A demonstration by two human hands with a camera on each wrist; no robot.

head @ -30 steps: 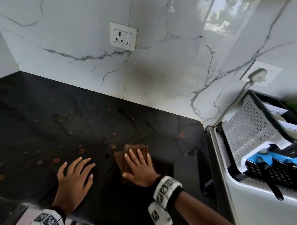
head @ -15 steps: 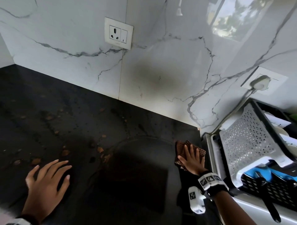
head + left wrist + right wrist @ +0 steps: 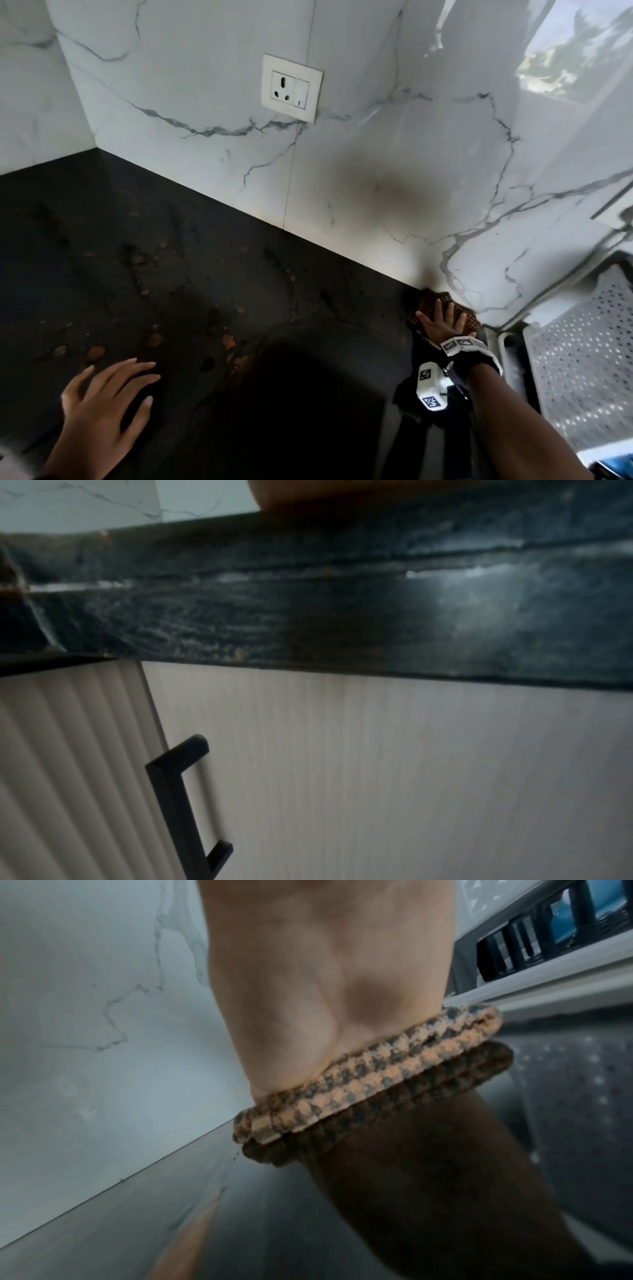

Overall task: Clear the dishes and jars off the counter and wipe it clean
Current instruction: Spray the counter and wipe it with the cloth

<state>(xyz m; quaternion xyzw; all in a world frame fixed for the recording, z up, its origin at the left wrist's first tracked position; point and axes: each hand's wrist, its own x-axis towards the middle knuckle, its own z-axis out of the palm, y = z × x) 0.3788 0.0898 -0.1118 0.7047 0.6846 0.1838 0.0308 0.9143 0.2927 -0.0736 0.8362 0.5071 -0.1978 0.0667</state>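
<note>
Dark stone counter [image 3: 205,274] runs to a white marble wall [image 3: 376,154] with a socket [image 3: 291,88] above. Your right hand [image 3: 442,323] presses the folded checked cloth [image 3: 432,298] flat, fingers straight, at the counter's back right corner, touching the wall and just beside the dish rack [image 3: 582,349]. Your left hand [image 3: 102,407] rests open near the front edge, fingers spread, among brown stains [image 3: 156,340].

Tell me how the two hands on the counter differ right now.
The right hand presses a folded checked cloth at the back of the counter, by the marble wall; the left hand lies bare on the stone near the front edge. The right wrist wears a marker band; the left wrist is out of frame. Both hands are flat, fingers straight and spread.
</note>
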